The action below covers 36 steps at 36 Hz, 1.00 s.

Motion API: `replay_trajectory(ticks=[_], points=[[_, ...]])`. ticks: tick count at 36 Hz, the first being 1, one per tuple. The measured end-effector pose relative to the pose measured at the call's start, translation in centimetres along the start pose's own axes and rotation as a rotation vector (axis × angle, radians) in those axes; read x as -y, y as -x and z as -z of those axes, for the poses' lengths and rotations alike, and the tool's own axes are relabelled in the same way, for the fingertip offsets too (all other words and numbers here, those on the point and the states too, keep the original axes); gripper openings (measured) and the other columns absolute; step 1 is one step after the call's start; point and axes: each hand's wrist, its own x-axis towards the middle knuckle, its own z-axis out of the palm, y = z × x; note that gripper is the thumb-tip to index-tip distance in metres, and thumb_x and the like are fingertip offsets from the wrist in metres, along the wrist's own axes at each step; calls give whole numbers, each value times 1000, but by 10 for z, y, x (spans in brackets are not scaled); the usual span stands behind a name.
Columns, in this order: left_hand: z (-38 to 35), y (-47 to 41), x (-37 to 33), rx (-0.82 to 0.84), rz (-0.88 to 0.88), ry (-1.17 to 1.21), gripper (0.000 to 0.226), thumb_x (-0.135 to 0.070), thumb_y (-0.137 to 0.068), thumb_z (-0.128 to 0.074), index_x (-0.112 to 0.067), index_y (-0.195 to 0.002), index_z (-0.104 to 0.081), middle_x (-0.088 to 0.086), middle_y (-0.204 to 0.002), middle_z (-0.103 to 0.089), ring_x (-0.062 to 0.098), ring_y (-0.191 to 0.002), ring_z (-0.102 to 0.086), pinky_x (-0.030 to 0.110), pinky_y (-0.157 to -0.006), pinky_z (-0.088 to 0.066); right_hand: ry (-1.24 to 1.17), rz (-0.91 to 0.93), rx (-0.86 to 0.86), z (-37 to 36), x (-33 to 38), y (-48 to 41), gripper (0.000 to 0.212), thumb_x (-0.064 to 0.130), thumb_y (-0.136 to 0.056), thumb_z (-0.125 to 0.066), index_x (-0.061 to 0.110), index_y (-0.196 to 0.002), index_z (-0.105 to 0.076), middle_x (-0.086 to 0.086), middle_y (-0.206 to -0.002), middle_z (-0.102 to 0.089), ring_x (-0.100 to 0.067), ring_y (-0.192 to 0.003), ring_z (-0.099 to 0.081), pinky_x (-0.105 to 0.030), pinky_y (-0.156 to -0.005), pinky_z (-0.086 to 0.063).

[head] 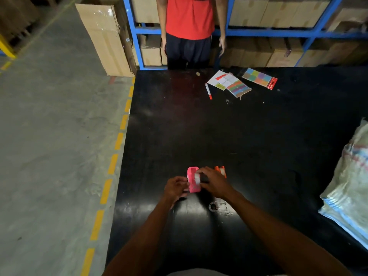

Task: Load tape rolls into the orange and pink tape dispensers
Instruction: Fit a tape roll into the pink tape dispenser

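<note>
The pink tape dispenser (192, 177) stands on the black table (249, 140), near the front. My left hand (175, 187) grips its left side. My right hand (214, 183) holds a clear tape roll (197, 178) against the dispenser's top. The orange tape dispenser (220, 170) sits just behind my right hand, partly hidden by it. A small clear ring, perhaps a tape core (213, 206), lies on the table below my right wrist.
A person in a red shirt (189, 18) stands at the far table edge. A red marker (208, 91) and sticky-note packs (259, 78) lie at the back. A woven sack (350, 182) rests on the right edge. Blue shelving (258, 31) holds cardboard boxes.
</note>
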Motion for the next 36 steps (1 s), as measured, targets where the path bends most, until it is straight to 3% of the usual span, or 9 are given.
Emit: replay_trajectory(ticks=[2, 5, 11, 13, 17, 21, 25, 28, 36], points=[[1, -15, 0, -30, -9, -45, 20, 5, -87, -62, -13, -95, -61, 10, -82, -68, 24, -68, -65, 40, -72, -53, 15, 10, 19, -1, -6, -14, 46, 48, -74, -56, 33, -118, -58, 7, -123, -66, -16, -114, -61, -49, -103, -40], [4, -30, 3, -46, -43, -132, 33, -1, -83, -66, -23, -106, -62, 11, -94, -70, 27, -78, -68, 48, -75, -57, 87, 19, 54, 3, 1, -23, 42, 38, -81, -64, 33, -122, -58, 6, -127, -65, -20, -117, -59, -47, -100, -39], [-2, -45, -3, -29, -95, -182, 58, 3, -82, -70, -14, -136, -54, 12, -114, -60, 27, -91, -63, 32, -63, -55, 218, 8, 69, 0, -2, -36, 43, 39, -86, -64, 28, -127, -59, 2, -131, -60, -23, -122, -52, -45, -100, -33], [-2, -52, -2, -12, -107, -207, 61, 2, -80, -72, -13, -136, -54, 15, -117, -61, 29, -92, -65, 35, -66, -56, 225, 8, 70, -3, -6, -38, 42, 41, -86, -64, 27, -125, -60, 1, -131, -56, -23, -122, -50, -45, -100, -34], [1, -74, 13, 7, -136, -257, 57, -18, -71, -82, -25, -125, -66, 7, -115, -71, 32, -103, -69, 49, -86, -58, 245, 28, 35, -5, -8, -40, 37, 37, -83, -66, 26, -119, -63, 0, -125, -50, -21, -117, -47, -41, -95, -33], [1, -82, 20, 15, -190, -272, 56, -32, -60, -84, -28, -115, -72, 1, -104, -74, 30, -96, -71, 50, -84, -57, 276, 17, 34, -7, -11, -41, 40, 38, -84, -64, 24, -122, -62, -1, -123, -50, -24, -115, -47, -40, -92, -34], [0, -75, 8, 14, -169, -295, 54, -14, -66, -81, -23, -118, -68, 12, -115, -67, 36, -104, -67, 50, -82, -59, 235, 8, 54, -10, -16, -42, 46, 39, -86, -64, 26, -130, -59, -1, -123, -51, -22, -115, -47, -37, -91, -31], [0, -76, 4, 32, -152, -303, 54, 3, -75, -77, -14, -125, -63, 18, -120, -62, 34, -97, -67, 42, -73, -61, 142, -1, 75, -12, -17, -42, 45, 33, -87, -65, 20, -129, -59, -4, -121, -52, -22, -113, -49, -35, -94, -34], [4, -79, 9, 41, -138, -289, 55, 6, -78, -74, -13, -128, -60, 22, -121, -56, 33, -84, -62, 46, -71, -57, 51, -3, 76, -6, -15, -45, 41, 25, -87, -66, 13, -126, -59, -9, -118, -53, -24, -110, -51, -34, -92, -40]])
